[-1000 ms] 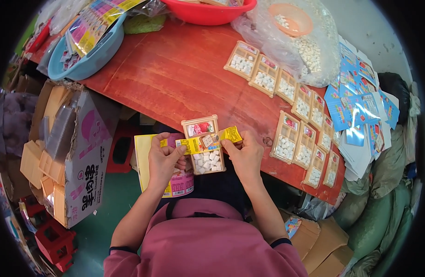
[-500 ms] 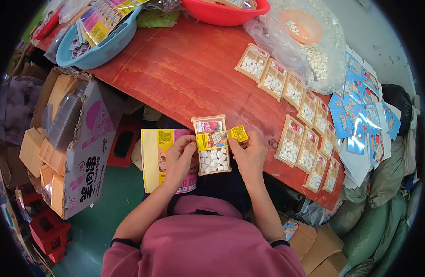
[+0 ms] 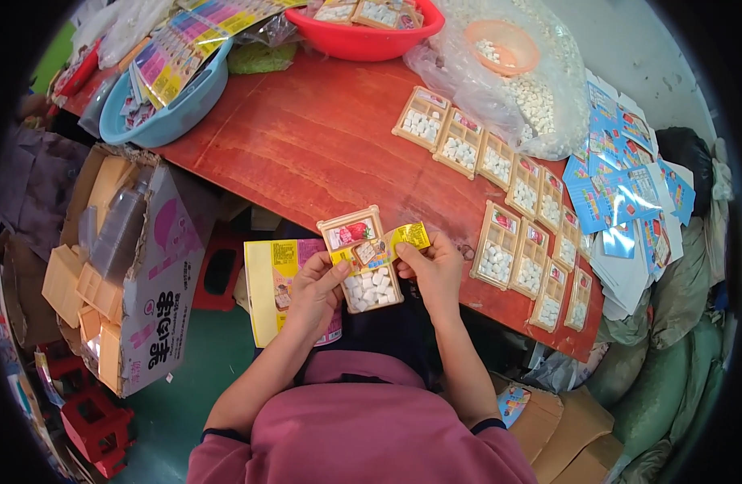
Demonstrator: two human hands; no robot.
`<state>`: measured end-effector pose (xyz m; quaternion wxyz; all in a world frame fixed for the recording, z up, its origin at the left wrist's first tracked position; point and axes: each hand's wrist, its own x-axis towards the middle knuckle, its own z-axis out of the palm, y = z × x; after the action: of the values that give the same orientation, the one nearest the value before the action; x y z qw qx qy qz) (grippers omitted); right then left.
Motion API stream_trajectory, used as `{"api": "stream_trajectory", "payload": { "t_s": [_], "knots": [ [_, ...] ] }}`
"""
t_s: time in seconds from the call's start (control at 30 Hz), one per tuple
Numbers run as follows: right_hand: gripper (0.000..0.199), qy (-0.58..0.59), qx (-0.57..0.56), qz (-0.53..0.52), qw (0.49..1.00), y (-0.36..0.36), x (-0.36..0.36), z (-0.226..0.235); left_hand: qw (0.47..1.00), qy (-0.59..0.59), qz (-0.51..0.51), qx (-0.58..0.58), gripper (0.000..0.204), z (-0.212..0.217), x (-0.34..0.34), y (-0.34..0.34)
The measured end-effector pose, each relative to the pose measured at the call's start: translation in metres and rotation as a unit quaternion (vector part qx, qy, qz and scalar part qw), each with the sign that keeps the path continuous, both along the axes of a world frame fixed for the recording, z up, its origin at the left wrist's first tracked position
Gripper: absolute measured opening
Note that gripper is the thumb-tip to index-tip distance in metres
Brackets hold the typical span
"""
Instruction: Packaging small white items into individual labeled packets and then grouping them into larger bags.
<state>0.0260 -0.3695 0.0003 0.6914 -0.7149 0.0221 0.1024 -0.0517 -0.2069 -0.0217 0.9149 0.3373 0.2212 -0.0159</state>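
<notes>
Above my lap, my left hand grips the left side of a small tan tray of white marshmallow-like pieces. A strawberry-printed sachet fills its upper compartment. Across the tray's middle lies a yellow printed label; its free right end sticks out past the side. My right hand pinches that end between thumb and fingers. My left thumb rests near the label's left end. Under my left forearm, on my lap, lie yellow and pink printed sheets.
Several filled trays stand in rows on the red table. Behind them are a bag of white pieces and an orange bowl. Blue cards lie right; a red basin, blue basin and carton stand left.
The tray has tilted slightly and shifted a little left. The label's right end now reaches up and right, still pinched by my right hand. The whole view has shifted somewhat.
</notes>
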Motion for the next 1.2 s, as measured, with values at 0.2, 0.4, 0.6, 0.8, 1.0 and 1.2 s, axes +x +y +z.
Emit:
{"api": "stream_trajectory", "payload": {
  "t_s": [0.2,0.4,0.6,0.8,1.0,1.2],
  "knots": [
    [0.016,0.187,0.208,0.089,0.956,0.009,-0.003,0.026,0.978,-0.087,-0.053,-0.183,0.041,0.004,0.004,0.002],
    [0.025,0.182,0.188,0.196,0.945,0.033,-0.008,0.052,0.94,-0.103,-0.149,-0.288,0.045,-0.013,0.004,0.009],
    [0.034,0.09,-0.021,0.266,0.96,0.044,-0.006,0.065,0.966,-0.038,-0.094,-0.239,0.046,-0.022,-0.003,0.015],
    [0.03,0.118,0.027,0.244,0.962,0.041,-0.004,0.067,0.959,-0.043,-0.069,-0.27,0.042,-0.001,-0.007,0.015],
    [0.021,0.06,0.025,0.254,0.965,0.047,0.001,0.061,0.933,-0.161,-0.106,-0.303,0.035,0.001,0.007,0.017],
    [0.021,-0.062,0.106,0.219,0.968,0.034,-0.003,0.074,0.934,-0.17,-0.036,-0.312,0.029,0.005,0.022,0.028]
  ]
}}
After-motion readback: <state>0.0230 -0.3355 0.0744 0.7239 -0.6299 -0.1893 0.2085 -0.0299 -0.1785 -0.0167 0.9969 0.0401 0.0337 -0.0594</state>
